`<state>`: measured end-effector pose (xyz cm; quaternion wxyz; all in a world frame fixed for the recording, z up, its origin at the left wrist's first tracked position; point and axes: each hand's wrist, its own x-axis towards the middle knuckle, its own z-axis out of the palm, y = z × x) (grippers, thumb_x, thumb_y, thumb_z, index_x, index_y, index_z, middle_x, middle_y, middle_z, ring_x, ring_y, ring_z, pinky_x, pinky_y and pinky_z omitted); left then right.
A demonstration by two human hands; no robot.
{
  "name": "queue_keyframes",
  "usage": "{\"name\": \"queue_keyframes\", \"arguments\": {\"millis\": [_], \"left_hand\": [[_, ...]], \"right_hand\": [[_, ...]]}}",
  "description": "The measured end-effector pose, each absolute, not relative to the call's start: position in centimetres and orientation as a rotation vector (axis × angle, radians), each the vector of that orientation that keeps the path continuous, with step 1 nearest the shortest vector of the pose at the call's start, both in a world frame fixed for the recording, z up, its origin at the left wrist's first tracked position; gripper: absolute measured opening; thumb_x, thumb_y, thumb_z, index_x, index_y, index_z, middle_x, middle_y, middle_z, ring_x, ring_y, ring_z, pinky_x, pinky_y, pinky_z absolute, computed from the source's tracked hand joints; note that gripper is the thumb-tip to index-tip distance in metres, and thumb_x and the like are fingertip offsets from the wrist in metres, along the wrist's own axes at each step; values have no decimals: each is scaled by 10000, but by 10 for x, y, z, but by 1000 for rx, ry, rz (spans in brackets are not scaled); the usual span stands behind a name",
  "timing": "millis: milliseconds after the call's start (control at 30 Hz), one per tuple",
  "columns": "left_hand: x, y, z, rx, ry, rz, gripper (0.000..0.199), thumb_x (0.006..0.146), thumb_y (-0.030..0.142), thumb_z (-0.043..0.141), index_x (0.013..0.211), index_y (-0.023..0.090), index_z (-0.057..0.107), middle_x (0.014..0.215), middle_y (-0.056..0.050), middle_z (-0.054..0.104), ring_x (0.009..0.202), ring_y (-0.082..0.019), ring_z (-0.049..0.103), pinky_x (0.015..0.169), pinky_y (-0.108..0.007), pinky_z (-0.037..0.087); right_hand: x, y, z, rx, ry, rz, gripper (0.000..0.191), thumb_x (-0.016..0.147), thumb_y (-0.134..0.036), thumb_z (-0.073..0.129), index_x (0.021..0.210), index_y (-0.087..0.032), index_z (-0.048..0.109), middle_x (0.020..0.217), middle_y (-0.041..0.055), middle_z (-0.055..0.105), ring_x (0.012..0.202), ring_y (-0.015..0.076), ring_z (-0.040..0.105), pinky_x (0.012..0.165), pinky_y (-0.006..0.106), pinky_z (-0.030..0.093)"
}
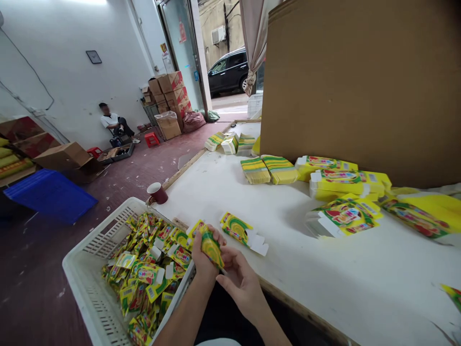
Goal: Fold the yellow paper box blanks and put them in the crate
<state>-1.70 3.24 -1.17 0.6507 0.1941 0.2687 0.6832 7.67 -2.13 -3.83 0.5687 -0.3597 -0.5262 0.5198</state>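
My left hand [202,254] is wrapped round a small yellow and green box [212,246], held over the table's front edge beside the basket. My right hand [239,278] is at the box's lower end, its thumb and fingers curled close to the flap; whether it grips the flap is hard to tell. Just beyond the hands, an unfolded yellow carton [236,228] with white flaps lies on the white table [281,216]. To the left, a white plastic basket [81,269] holds several small yellow cartons [146,271].
A maroon mug [158,193] stands at the table's left edge. Stacks of flat cartons [279,169] and larger yellow bundles [345,182] lie before a tall cardboard sheet [353,91]. A person [113,121] sits by the far wall.
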Motion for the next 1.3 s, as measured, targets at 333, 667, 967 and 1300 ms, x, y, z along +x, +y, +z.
{"name": "queue_keyframes", "arguments": {"millis": [333,667,967,1300], "left_hand": [[-19,21,-28,730,872,1561,420,679,528,810,871,171,701,875,-47,717,809,-178,660,769,-291,524],[-60,17,19,1553,1184,1345,869,466,202,926,1279,227,620,1357,-130,603,1335,-334,489,1160,-446,316],[-36,14,-9,1967,1217,873,676,550,255,896,1184,274,661,1049,-81,714,1037,-336,641,1161,-574,233],[-29,6,-7,2036,1065,778,706,654,231,823,1316,297,589,1219,-99,670,1115,-320,630,970,-421,470]], "right_hand": [[98,-3,-55,-1029,-1178,1008,227,844,-369,668,990,-204,721,954,72,749,862,234,698,775,347,577],[137,-10,-51,-1241,-1659,297,265,927,-229,541,1013,-347,761,862,25,745,850,233,660,965,463,470],[119,-17,-49,-1204,-1140,709,681,899,-468,596,1505,-251,370,1558,121,417,1441,325,387,1139,572,375],[121,-9,-55,-833,-787,1544,469,834,-563,668,1207,-283,709,1300,98,682,1268,332,597,1000,522,542]]}}
